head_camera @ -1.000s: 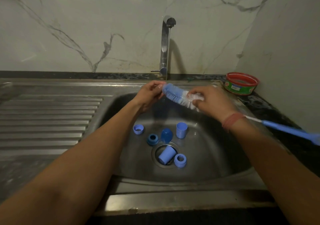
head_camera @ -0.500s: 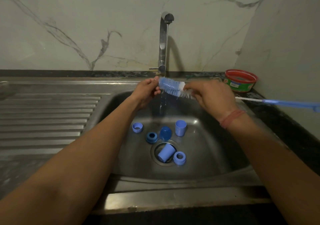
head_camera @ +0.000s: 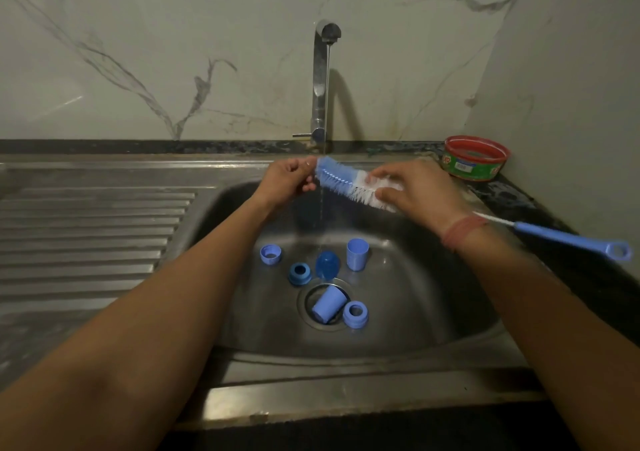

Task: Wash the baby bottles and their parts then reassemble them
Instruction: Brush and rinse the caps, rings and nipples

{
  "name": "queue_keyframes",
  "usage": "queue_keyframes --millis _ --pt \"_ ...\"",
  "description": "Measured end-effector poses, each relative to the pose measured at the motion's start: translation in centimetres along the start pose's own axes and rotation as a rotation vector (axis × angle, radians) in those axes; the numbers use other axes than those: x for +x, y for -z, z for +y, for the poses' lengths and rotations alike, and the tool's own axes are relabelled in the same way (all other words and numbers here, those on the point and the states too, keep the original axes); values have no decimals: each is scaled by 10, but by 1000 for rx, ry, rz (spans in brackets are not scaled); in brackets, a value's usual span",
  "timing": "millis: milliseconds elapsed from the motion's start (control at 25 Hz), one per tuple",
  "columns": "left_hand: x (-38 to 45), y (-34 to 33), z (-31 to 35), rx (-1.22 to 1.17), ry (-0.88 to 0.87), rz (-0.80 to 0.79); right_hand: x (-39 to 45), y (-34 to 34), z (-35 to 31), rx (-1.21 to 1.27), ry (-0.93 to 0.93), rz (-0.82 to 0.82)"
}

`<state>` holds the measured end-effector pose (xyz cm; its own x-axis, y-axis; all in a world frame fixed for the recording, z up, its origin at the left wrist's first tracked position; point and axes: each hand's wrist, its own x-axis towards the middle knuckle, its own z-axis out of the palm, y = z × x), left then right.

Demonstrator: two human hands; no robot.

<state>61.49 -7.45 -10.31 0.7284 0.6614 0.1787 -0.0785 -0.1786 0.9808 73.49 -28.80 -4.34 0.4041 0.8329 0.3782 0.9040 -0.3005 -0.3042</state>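
- Head view: I see both hands raised over the sink (head_camera: 433,312), holding one bottle brush (head_camera: 341,182) between them under the tap (head_camera: 320,79).
- My left hand (head_camera: 289,180) has its fingers curled, pinching the blue tip of the brush at its left end.
- My right hand (head_camera: 415,190) closes thumb and fingers round the white bristles at the other end of the brush head; the fingers partly hide that part.
- Between the two grips the blue bristles lie bare, tilted down toward the right hand.
- The brush's wire and blue handle (head_camera: 568,239) run on past the right wrist, out to the right and lower than the grip, ending in a loop.
- A thin stream of water (head_camera: 322,215) falls from the tap just right of the left hand's grip, past the brush tip, into the basin.
- Well below the grips, on the sink floor, lie the blue bottle parts: a ring (head_camera: 270,254) under the left hand, a darker ring (head_camera: 300,273) beside it, a clear blue dome cap (head_camera: 327,265) under the stream.
- An upright cup (head_camera: 357,254) stands below the right hand's grip.
- A second cup (head_camera: 328,304) lies tipped over on the drain, with another ring (head_camera: 355,314) touching or just beside it.
- Beyond the right hand, on the counter, sits a red and green tub (head_camera: 476,157).
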Motion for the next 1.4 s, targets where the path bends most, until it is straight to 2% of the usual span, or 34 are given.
queue_keyframes --millis 120,200,280,360,520,600,680,800,920,1000,1080,1200,1280,1320,1400 --pt "-2 1 0 86 78 -11 -3 3 -3 -260 181 106" --pt "-2 0 3 108 110 -25 -4 3 -3 -299 238 148" --pt "0 -1 4 40 90 -24 -5 2 -5 -247 192 140" --pt "1 -1 5 -47 13 -27 -1 0 -5 -55 45 80" --pt "3 3 2 -129 -123 -81 5 1 2 600 -358 -130" --pt "1 2 4 -181 -111 -81 5 1 6 713 -428 -192" --pt "2 2 2 -156 -82 -54 6 0 13 521 -306 -110" --pt "-2 0 3 -68 8 -21 3 0 11 -7 -4 88" --pt "-3 -4 8 -76 125 -4 -4 1 1 -209 201 231" --pt "-1 -3 6 -128 136 -35 -4 1 1 -218 207 235" --pt "2 0 1 -220 77 -59 -1 0 2 -113 97 161" --pt "5 3 -1 -297 -40 -85 7 -4 8 178 -117 -17" --pt "5 2 0 -316 -47 -93 8 -2 9 401 -252 -112" --pt "4 0 1 -324 -33 -87 7 -1 9 432 -267 -109" --pt "3 -3 3 -319 3 -52 5 0 10 240 -155 -23"
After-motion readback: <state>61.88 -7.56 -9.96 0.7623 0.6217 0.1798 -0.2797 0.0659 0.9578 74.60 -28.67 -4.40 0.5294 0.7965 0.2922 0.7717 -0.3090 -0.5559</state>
